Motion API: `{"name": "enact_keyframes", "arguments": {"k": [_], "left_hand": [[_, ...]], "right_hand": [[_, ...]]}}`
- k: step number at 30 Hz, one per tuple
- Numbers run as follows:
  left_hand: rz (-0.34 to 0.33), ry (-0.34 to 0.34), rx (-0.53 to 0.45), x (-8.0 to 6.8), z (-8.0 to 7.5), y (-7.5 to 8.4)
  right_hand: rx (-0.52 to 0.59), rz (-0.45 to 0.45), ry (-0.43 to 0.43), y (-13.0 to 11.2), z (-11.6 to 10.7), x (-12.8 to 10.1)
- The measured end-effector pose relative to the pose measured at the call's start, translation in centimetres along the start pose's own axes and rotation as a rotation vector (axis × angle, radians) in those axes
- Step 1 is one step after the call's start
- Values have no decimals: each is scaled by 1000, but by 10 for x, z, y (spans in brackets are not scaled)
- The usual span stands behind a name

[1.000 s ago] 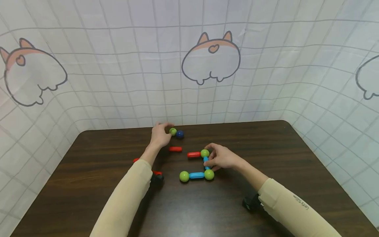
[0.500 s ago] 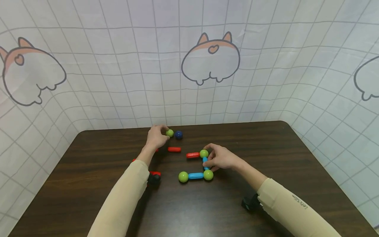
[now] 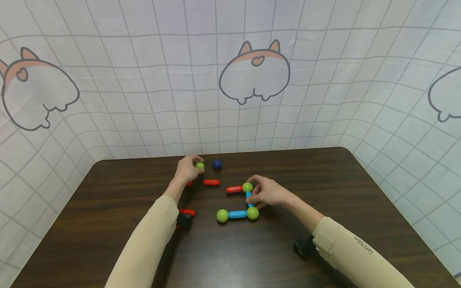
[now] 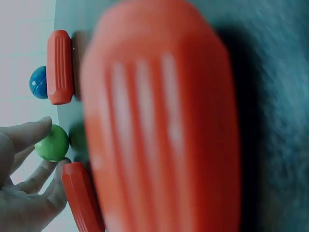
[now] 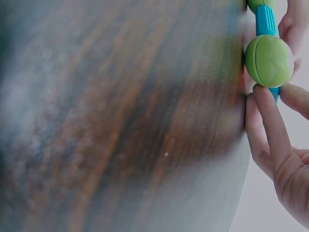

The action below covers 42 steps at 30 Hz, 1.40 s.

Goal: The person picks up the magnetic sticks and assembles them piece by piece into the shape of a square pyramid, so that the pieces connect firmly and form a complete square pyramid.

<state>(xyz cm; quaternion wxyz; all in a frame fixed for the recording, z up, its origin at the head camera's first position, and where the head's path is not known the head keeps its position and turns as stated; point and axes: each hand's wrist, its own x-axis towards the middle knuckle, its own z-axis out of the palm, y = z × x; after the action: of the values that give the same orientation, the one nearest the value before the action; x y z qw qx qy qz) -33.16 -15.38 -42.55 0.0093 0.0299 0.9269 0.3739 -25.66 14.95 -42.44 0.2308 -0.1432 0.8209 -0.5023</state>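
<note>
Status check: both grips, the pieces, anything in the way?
Left grip holding a green ball. Right grip on blue stick of joined chain. Loose red stick between grips, possibly in the way.

Far edge: curtain [image 3: 162, 100] walls off the table [image 3: 309, 168].
Far middle: 1 red stick [image 3: 211, 183] and 1 blue ball [image 3: 217, 164] obstruct.
Right hand [image 3: 268, 192]: joined sticks and balls [image 3: 253, 213] on its left, open table on its right.
Near side: passage between the 2 sleeves [image 3: 151, 236].

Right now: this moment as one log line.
left hand: holds unattached green ball | right hand: pinches connected blue rod | navy ball: untouched on table
</note>
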Motion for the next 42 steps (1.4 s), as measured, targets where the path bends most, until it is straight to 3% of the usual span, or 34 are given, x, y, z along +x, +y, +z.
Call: {"name": "enact_keyframes", "arguments": {"k": [17, 30, 42], "left_hand": [[18, -57, -5, -9, -10, -6], [109, -78, -73, -22, -13, -3], [191, -113, -113, -47, -9, 12]], "right_hand": [[-1, 6, 10, -1, 0, -2], [-5, 6, 15, 0, 0, -3], [7, 5, 24, 2, 0, -2]]}}
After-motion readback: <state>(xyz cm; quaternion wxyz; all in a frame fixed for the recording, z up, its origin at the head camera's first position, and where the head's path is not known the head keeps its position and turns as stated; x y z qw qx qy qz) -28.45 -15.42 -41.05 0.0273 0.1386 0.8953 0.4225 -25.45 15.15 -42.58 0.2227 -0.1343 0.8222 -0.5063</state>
